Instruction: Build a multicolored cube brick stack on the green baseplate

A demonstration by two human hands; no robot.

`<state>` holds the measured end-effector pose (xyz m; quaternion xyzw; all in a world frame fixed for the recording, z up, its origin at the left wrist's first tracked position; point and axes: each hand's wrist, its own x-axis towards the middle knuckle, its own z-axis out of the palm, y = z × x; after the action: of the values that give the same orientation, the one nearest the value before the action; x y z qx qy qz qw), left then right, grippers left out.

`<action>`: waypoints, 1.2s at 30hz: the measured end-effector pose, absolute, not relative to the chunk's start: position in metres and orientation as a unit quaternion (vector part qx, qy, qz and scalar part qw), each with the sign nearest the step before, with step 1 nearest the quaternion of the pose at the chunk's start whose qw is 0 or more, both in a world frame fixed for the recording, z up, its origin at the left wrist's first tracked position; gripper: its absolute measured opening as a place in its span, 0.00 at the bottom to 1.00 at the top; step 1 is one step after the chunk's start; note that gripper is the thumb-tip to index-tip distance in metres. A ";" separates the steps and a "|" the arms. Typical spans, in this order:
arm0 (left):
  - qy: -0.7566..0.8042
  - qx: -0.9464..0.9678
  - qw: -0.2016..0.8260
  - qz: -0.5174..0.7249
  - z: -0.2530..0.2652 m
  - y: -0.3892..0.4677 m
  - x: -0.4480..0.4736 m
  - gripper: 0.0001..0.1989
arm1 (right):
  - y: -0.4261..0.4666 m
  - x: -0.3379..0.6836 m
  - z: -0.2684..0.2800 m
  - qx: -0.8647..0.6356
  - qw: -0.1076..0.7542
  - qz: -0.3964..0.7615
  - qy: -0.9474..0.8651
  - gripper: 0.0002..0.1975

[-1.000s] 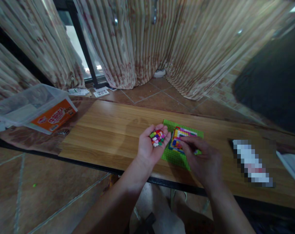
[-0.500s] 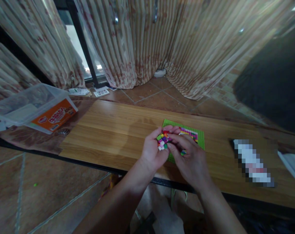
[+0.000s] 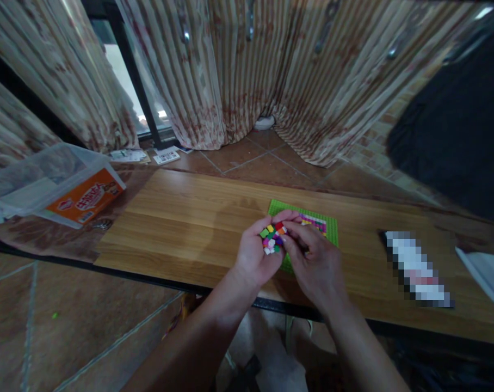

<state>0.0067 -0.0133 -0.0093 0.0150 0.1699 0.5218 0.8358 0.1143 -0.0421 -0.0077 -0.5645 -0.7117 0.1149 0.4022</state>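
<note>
My left hand is cupped palm up around a small heap of toy bricks in green, red, yellow, white, pink, orange and purple. Over the heap, the thumb and fingers of my right hand are pinched at its right edge, touching the bricks. Whether a brick sits between those fingertips is too small to make out. Under and behind both hands lies a green studded baseplate. Rows of coloured bricks are fixed on it, partly covered by my right hand.
The wooden tabletop carries a clear plastic box with an orange label at the far left. To the right are a blurred dark-edged object and a white sheet. Striped curtains hang behind. A green bit lies on the floor.
The view has shifted slightly, so the table things appear a little further left. My right fingers have moved slightly over the heap, and more of the bricks shows.
</note>
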 end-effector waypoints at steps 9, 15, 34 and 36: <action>0.177 -0.026 0.836 0.518 -0.009 -0.014 0.009 0.14 | -0.044 0.114 -0.008 -0.573 0.484 0.153 -0.643 0.09; 0.226 -0.045 0.810 0.540 -0.006 -0.014 0.004 0.14 | -0.042 0.114 -0.007 -0.576 0.538 0.239 -0.567 0.11; 0.353 0.206 0.796 0.447 -0.009 -0.022 0.005 0.10 | -0.038 0.128 -0.009 -0.573 0.525 0.299 -0.554 0.10; 0.374 0.258 0.764 0.458 -0.011 -0.025 0.010 0.11 | -0.037 0.131 -0.011 -0.576 0.519 0.292 -0.560 0.11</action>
<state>0.0102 -0.0254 -0.0110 0.2578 0.3741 0.4578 0.7642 0.1314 -0.0370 -0.0106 -0.5764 -0.5597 0.2917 0.5191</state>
